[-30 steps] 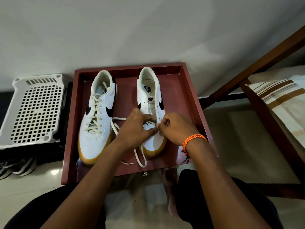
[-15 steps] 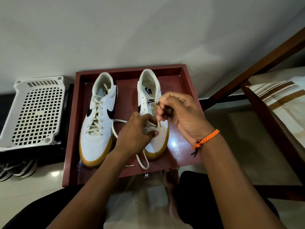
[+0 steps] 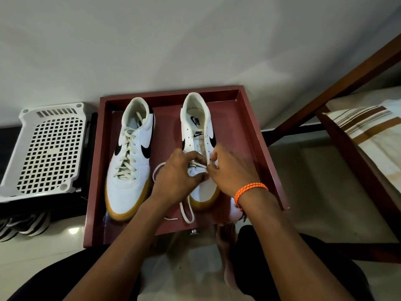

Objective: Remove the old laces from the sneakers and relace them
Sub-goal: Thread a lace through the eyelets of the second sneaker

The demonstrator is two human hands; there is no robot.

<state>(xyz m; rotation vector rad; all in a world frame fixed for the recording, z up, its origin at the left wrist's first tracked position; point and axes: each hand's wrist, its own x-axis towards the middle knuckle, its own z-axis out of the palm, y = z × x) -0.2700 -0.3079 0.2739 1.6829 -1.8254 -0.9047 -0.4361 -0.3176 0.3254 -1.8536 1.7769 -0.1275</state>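
Since half a second ago the right hand (image 3: 230,170) has dropped from its raised pull above the tongue and come back down to the lower eyelets, meeting the left hand (image 3: 178,177) over the toe half of the right-side sneaker (image 3: 198,131). Both hands have their fingers curled in: the left pinches the cream lace (image 3: 186,211) where it crosses the lowest rows, and the right fingertips nip at the eyelet edge, though whether they hold the lace end itself cannot be told. Nearest the person, slack lace trails off the toe in a loop onto the tray (image 3: 256,135), with one tipped end lying loose on the red surface. To do this step well, it seems best to keep the left hand pressing the shoe down while the right feeds the tip cleanly through the next hole, then draw both sides even before moving up. Further out, this sneaker is white with a black swoosh and gum-yellow sole, its upper eyelets bare and tongue exposed. Beside it, apart, the left-side sneaker (image 3: 132,157) stands fully laced. Both point heel-away in the tray, near the wall.
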